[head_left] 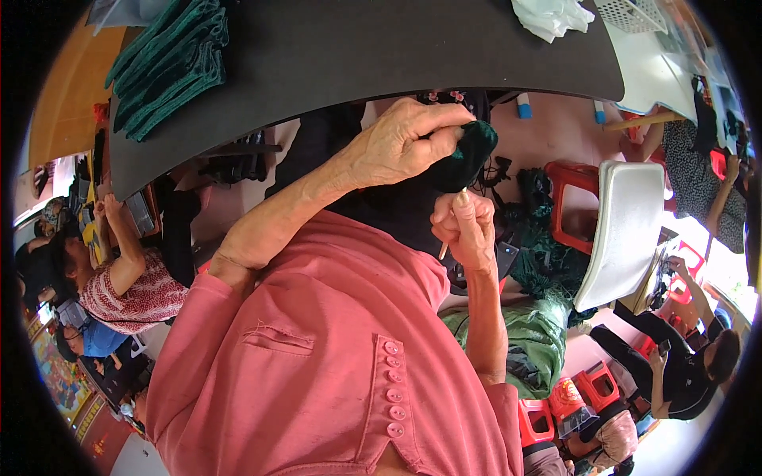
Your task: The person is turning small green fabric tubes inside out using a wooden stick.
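"Head view: what's the largest thing you can make out?"

"A dark tabletop (365, 51), stretching across the top, its near edge bowed."

"And what's on it?"

"Folded dark green cloths (171, 75) stacked toward the left end, then a smaller crumpled white bundle (553, 17) toward the right."

"How are the hands?"

"The left hand (405, 143) has its thumb and fingers pinched together on a dark green velvety piece (470, 155). The right hand (467, 226) sits just below, curled into a fist with the thumb upward."

"Where exactly is that velvety piece?"

"Just off the table's near edge, above the right thumb. Whether the thumb touches it, I can't tell."

"Anything smaller?"

"A thin pale stick (443, 251), clamped in the right fist, one end poking out underneath. Its other end is hidden."
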The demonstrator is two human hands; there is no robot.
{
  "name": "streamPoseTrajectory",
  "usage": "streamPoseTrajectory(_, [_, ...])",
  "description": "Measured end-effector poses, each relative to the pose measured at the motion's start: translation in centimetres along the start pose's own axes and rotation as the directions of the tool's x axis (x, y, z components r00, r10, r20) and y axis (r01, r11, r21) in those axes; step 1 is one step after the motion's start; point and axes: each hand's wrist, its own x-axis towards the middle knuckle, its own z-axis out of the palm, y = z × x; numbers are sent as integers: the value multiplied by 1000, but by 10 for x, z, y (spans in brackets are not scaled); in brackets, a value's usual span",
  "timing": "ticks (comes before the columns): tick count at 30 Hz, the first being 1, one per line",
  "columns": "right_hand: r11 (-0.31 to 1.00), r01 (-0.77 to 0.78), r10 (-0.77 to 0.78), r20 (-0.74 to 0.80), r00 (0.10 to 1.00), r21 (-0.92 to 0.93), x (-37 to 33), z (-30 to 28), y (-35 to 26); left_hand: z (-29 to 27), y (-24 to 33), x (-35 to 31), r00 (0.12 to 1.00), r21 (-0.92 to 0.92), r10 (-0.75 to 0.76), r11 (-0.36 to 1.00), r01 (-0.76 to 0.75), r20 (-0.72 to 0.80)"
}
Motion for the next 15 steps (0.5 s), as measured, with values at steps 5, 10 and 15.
streamPoseTrajectory(5, [994, 21, -30, 80, 996, 108, 3, 4, 3, 6, -5, -5, 996, 11, -75, 997, 75, 45])
streamPoseTrajectory(10, [994, -1, -9, 90, 996, 113, 3, 1, 4, 2, 6, -1, 993, -22, -111, 994, 112, 33])
streamPoseTrajectory(15, [995, -23, 14, 95, 995, 93, 3, 0, 6, -5, 13, 8, 990, -97, -52, 993, 65, 132])
